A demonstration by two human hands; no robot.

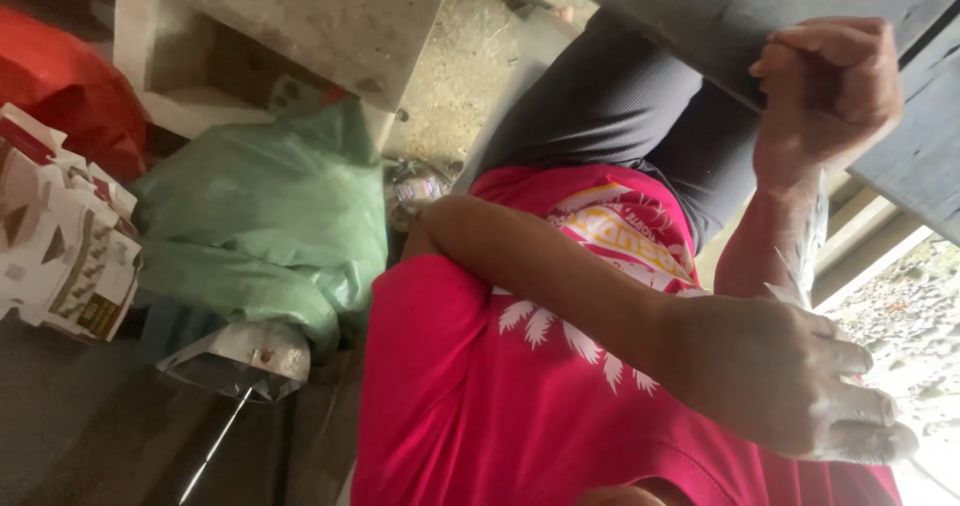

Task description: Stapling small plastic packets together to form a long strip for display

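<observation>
**Grip and strip: one hand flat, one hand clenched**

Grip first: the left hand (790, 391), nearest the camera at the lower right, has its fingers stretched out and lying side by side. Its forearm crosses the bright pink printed shirt (470, 406) from the elbow. I cannot tell whether it pinches anything, since the palm side is hidden. The right hand (830, 81) is higher and farther off, balled into a tight fist with the knuckles curled in and the forearm standing up beneath it.

Between the two hands runs a pale, thin, frayed strip (808, 251). It lies just beside the right forearm, and its long axis runs almost straight from the left hand's knuckles up toward the right wrist. Its lower end meets the left hand, which is the nearer one. Its upper end fades out below the fist, so whether the fist holds it is unclear.

Dark grey trousers (620, 96) lie beyond the shirt. To the left are a crumpled pale green plastic bag (260, 216), a clear plastic cone on a thin rod (240, 361) and a stack of white and red printed cartons (60, 246). Farther still are a red sack (60, 86), a grey concrete block (300, 11) and dark wooden planks (910, 151).
</observation>
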